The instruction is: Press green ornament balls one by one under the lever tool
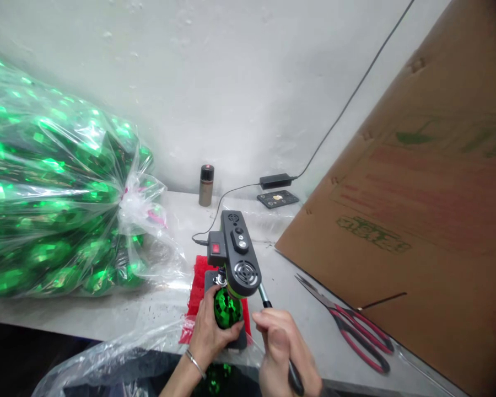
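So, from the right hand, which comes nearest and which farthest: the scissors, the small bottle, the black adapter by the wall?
Measured from the right hand:
1. Scissors, on the table just to its right.
2. Small bottle, back near the wall, upper left.
3. Black adapter, against the wall, roughly level with the bottle; close to call.

A faceted, glittering green bauble (226, 309) under a dark grey machine (236, 253) (red switch), red mat (196, 286) beneath; red-and-black scissors (351, 328) on the pale grey bench (107, 317).

Bare white wall (231, 82), brightly lit
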`<action>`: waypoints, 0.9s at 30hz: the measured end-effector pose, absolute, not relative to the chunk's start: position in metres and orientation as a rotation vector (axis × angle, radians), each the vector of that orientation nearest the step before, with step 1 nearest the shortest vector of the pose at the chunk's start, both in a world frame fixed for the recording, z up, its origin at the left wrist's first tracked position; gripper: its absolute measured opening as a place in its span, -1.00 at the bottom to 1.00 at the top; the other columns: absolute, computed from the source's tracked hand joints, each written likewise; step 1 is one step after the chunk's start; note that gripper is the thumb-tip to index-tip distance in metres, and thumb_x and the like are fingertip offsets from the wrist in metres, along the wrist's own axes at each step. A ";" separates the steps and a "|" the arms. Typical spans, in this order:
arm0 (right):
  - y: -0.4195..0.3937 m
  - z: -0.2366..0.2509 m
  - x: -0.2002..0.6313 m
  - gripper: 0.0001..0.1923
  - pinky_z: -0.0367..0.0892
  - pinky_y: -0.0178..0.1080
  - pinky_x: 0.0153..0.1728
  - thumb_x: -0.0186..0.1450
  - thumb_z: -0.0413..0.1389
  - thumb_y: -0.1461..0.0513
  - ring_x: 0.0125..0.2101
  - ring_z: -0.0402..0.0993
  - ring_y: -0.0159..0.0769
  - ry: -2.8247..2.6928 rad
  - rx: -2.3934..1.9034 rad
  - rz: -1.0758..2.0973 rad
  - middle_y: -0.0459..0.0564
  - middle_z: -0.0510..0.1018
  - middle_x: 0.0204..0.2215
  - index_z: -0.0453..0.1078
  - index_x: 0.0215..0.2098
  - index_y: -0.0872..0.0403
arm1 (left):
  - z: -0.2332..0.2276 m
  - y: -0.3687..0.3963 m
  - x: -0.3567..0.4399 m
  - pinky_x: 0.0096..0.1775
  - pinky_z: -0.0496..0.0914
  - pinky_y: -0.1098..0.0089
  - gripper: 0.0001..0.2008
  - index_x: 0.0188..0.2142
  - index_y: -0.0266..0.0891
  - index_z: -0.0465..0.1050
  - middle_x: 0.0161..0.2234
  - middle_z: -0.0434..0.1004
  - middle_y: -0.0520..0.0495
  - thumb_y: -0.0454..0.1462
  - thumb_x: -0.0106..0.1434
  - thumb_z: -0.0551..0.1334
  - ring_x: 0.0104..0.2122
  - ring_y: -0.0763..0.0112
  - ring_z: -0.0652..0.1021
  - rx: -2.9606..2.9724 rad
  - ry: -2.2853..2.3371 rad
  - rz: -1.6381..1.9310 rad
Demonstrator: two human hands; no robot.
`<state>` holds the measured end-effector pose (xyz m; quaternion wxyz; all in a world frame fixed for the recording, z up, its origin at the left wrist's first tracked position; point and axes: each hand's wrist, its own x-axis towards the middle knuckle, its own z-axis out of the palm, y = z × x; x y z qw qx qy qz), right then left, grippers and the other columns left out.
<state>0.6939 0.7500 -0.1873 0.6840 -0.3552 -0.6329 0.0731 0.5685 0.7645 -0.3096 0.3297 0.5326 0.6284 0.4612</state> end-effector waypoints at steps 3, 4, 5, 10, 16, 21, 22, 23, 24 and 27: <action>0.753 -0.193 0.693 -0.73 0.39 -0.32 -0.52 0.52 0.10 0.23 -0.48 0.59 -0.31 -1.368 -0.804 0.149 -0.03 0.65 -0.46 0.60 -0.29 0.06 | -0.312 0.765 0.570 0.25 0.48 -0.21 -0.16 0.26 -0.27 0.33 0.17 0.58 -0.38 -0.14 0.01 0.49 0.19 -0.21 0.59 1.401 1.643 1.220; 0.754 -0.194 0.692 -0.73 0.40 -0.31 -0.50 0.52 0.11 0.24 -0.47 0.60 -0.30 -1.348 -0.800 0.145 -0.03 0.65 -0.46 0.60 -0.29 0.06 | -0.313 0.765 0.570 0.25 0.47 -0.22 -0.16 0.26 -0.28 0.33 0.18 0.57 -0.40 -0.14 0.01 0.49 0.20 -0.22 0.59 1.407 1.644 1.228; 0.754 -0.194 0.690 -0.74 0.40 -0.30 -0.49 0.51 0.11 0.24 -0.47 0.59 -0.30 -1.328 -0.787 0.138 -0.04 0.64 -0.47 0.60 -0.30 0.06 | -0.314 0.765 0.570 0.26 0.47 -0.23 -0.16 0.26 -0.29 0.33 0.18 0.57 -0.41 -0.13 0.01 0.49 0.20 -0.23 0.58 1.413 1.647 1.236; 0.758 -0.199 0.687 -0.72 0.41 -0.28 -0.39 0.52 0.10 0.25 -0.47 0.58 -0.35 -1.296 -0.744 0.095 -0.09 0.63 -0.49 0.59 -0.31 0.05 | -0.314 0.765 0.572 0.25 0.48 -0.23 -0.18 0.25 -0.29 0.35 0.18 0.57 -0.42 -0.11 0.02 0.49 0.19 -0.24 0.60 1.437 1.651 1.246; 0.760 -0.206 0.688 -0.69 0.37 -0.21 -0.37 0.52 0.12 0.23 -0.51 0.54 -0.29 -1.273 -0.740 0.052 -0.07 0.62 -0.53 0.60 -0.35 0.05 | -0.318 0.766 0.574 0.27 0.48 -0.21 -0.15 0.26 -0.28 0.33 0.20 0.57 -0.43 -0.17 -0.02 0.50 0.21 -0.24 0.59 1.435 1.669 1.238; 0.759 -0.204 0.687 -0.68 0.40 -0.23 -0.27 0.53 0.11 0.25 -0.48 0.55 -0.34 -1.268 -0.736 0.042 -0.11 0.63 -0.51 0.60 -0.35 0.05 | -0.323 0.767 0.575 0.28 0.46 -0.24 -0.15 0.25 -0.29 0.33 0.20 0.56 -0.44 -0.16 -0.02 0.50 0.23 -0.25 0.57 1.448 1.670 1.262; 0.760 -0.203 0.687 -0.68 0.40 -0.25 -0.28 0.53 0.11 0.25 -0.48 0.54 -0.35 -1.278 -0.727 0.022 -0.12 0.62 -0.51 0.59 -0.36 0.06 | -0.323 0.767 0.575 0.27 0.47 -0.25 -0.16 0.25 -0.29 0.34 0.20 0.57 -0.43 -0.16 -0.02 0.50 0.22 -0.25 0.58 1.453 1.670 1.267; 0.760 -0.202 0.687 -0.67 0.41 -0.25 -0.29 0.53 0.11 0.24 -0.48 0.54 -0.36 -1.288 -0.720 0.003 -0.12 0.62 -0.51 0.59 -0.37 0.07 | -0.323 0.767 0.575 0.26 0.47 -0.25 -0.16 0.25 -0.30 0.34 0.19 0.57 -0.43 -0.17 -0.02 0.49 0.21 -0.24 0.59 1.458 1.673 1.269; 0.761 -0.201 0.687 -0.66 0.41 -0.26 -0.30 0.54 0.11 0.24 -0.49 0.53 -0.36 -1.295 -0.705 -0.019 -0.12 0.61 -0.52 0.59 -0.38 0.07 | -0.323 0.766 0.576 0.26 0.48 -0.26 -0.16 0.25 -0.31 0.34 0.19 0.58 -0.43 -0.18 -0.02 0.49 0.21 -0.24 0.59 1.463 1.678 1.270; 0.762 -0.199 0.686 -0.64 0.43 -0.25 -0.27 0.55 0.10 0.22 -0.49 0.52 -0.37 -1.286 -0.712 -0.006 -0.13 0.61 -0.53 0.57 -0.38 0.07 | -0.323 0.766 0.576 0.27 0.48 -0.25 -0.16 0.25 -0.33 0.34 0.19 0.58 -0.44 -0.20 -0.02 0.48 0.21 -0.23 0.59 1.476 1.701 1.278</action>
